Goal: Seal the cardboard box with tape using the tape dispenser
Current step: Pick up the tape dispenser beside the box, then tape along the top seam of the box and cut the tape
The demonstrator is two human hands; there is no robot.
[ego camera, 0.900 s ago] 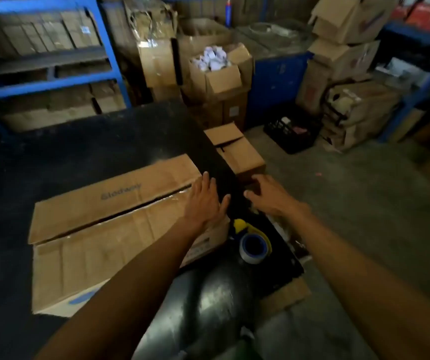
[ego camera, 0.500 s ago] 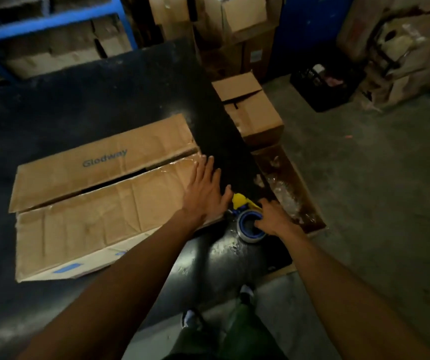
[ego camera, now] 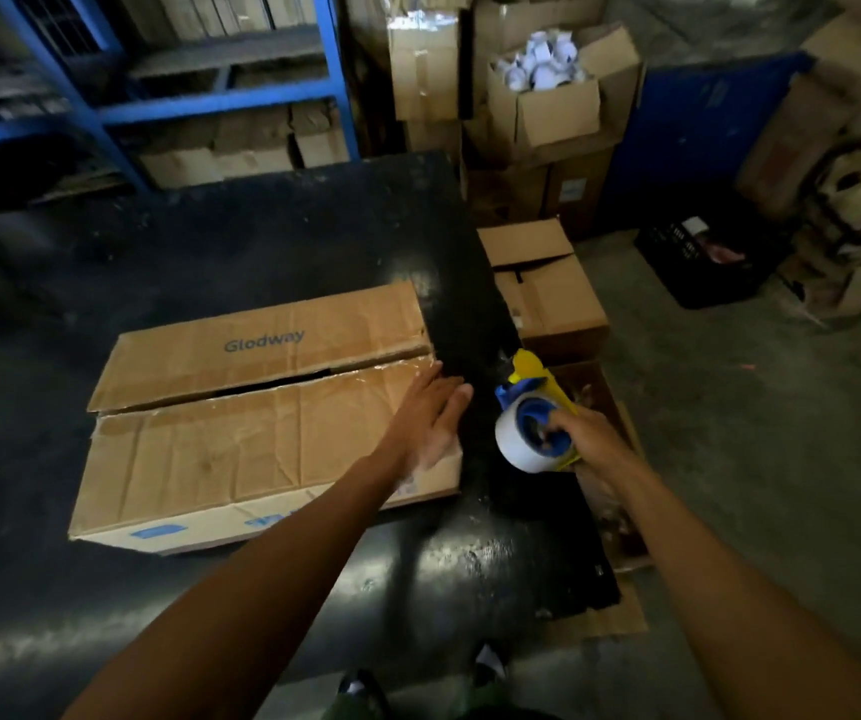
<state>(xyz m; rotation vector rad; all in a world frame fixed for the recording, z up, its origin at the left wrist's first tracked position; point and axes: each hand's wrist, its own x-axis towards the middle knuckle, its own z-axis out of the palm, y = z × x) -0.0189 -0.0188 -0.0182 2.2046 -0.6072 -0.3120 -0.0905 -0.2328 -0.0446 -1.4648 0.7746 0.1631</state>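
A flat brown cardboard box point(ego camera: 241, 433) printed "Glodway" lies on the black table point(ego camera: 210, 262). Its two top flaps meet along a seam with a dark gap at the middle. My left hand point(ego camera: 431, 420) rests flat on the box's right end, fingers spread. My right hand point(ego camera: 586, 444) grips the yellow and blue tape dispenser point(ego camera: 534, 407), which carries a white tape roll. The dispenser is lifted just right of the box, off the table, and does not touch the box.
A small brown box point(ego camera: 547, 288) and a flat cardboard sheet point(ego camera: 620, 511) lie on the floor right of the table. Blue shelving point(ego camera: 220, 101) and stacked cartons point(ego camera: 542, 96) stand behind. A black crate point(ego camera: 703, 262) sits at the right. My shoes point(ego camera: 485, 662) show below.
My right hand reached down to the tape dispenser on the table, closed on it and lifted it. My left hand stayed flat on the box's right end.
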